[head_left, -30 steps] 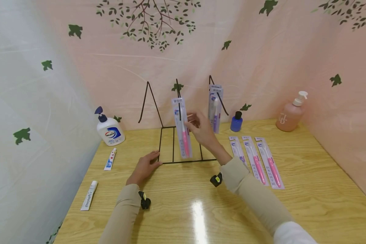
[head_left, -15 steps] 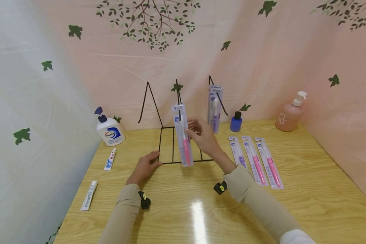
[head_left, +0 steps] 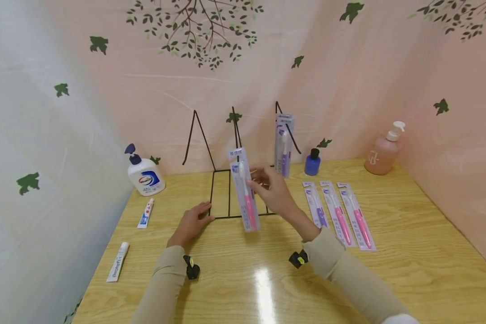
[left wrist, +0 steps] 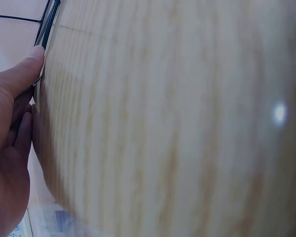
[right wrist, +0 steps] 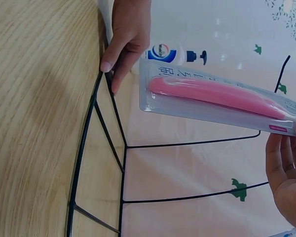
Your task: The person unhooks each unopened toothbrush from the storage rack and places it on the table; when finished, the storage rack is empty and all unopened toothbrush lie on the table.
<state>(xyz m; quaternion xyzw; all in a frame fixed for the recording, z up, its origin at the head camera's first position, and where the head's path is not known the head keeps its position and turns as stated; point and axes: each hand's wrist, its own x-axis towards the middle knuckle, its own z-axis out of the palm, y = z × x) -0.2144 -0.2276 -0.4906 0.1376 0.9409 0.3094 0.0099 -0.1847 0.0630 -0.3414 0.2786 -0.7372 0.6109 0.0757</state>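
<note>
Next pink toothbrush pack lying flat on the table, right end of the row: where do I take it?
Take the rightmost pink toothbrush pack at its near bottom end, coming from the front right. It lies flat with another pack close on its left, so only the right long edge and the ends look free. A pinch across that flat card end seems easiest.

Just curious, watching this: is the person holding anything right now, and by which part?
Yes. The right hand pinches a packaged pink toothbrush near the upper part of its card. The left hand holds nothing; it rests on the wire rack base.
</note>
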